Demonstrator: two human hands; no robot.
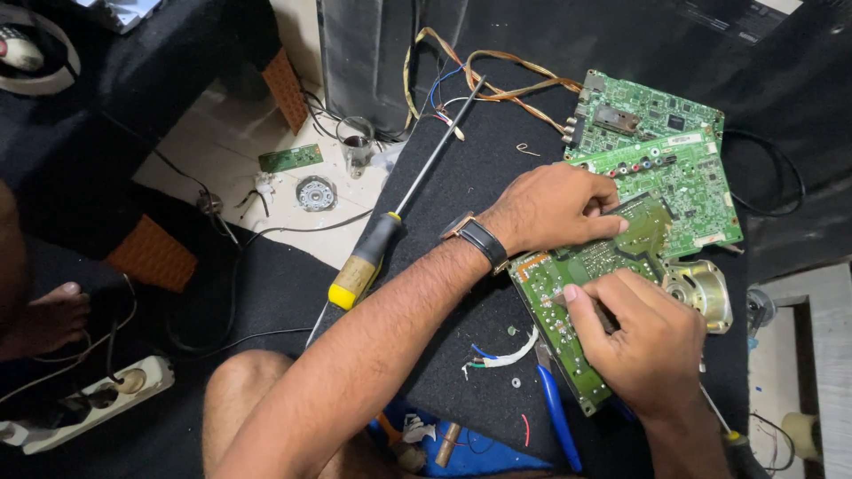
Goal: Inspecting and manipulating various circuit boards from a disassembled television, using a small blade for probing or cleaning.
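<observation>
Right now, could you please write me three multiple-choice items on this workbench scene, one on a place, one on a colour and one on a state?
1. Where does the long screwdriver lie?
A. on the dark mat, beside the left forearm
B. on the white power strip
C. on top of the circuit boards

2. What colour is the butt end of the screwdriver handle?
A. red
B. yellow
C. white

3. What is the left hand doing?
A. hanging in the air
B. gripping the screwdriver
C. pressing down on the green circuit board

Answers:
1 A, it lies slantwise on the mat next to the forearm.
2 B, the handle is black with a yellow end.
3 C, its fingers lie flat on the board while the right hand works at the board's edge.
</observation>
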